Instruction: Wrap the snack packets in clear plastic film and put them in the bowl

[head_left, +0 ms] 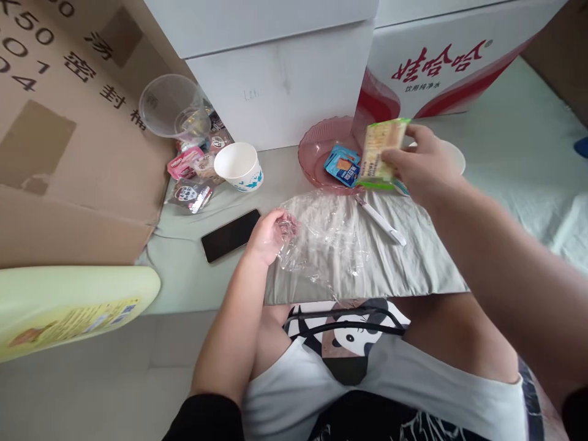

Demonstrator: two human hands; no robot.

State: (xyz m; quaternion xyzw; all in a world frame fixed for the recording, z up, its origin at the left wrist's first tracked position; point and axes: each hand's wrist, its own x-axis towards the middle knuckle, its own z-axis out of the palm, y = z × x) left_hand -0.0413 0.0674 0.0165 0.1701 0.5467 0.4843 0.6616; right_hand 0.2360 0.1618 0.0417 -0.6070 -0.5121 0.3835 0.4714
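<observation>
My right hand (420,162) pinches a yellow-and-green snack packet (382,150) over the right side of a pink ribbed plastic bowl (316,138). Blue snack packets (343,164) lie inside that bowl. With curled fingers my left hand (272,236) grips a crinkled clear plastic bag (316,242), which spreads over the cloth towards my lap. Between the bag and my right forearm lies a white-handled tool (381,222), slim and pointing at the bowl. Partly behind my right hand is a white round container (454,156).
Left of the bowl stand a white paper cup (239,166) and a clear plastic tub (172,107) among several small snack packets (190,195). A phone (229,235) lies near my left wrist. White cartons (280,86) and a brown cardboard box (82,135) wall in the back and left.
</observation>
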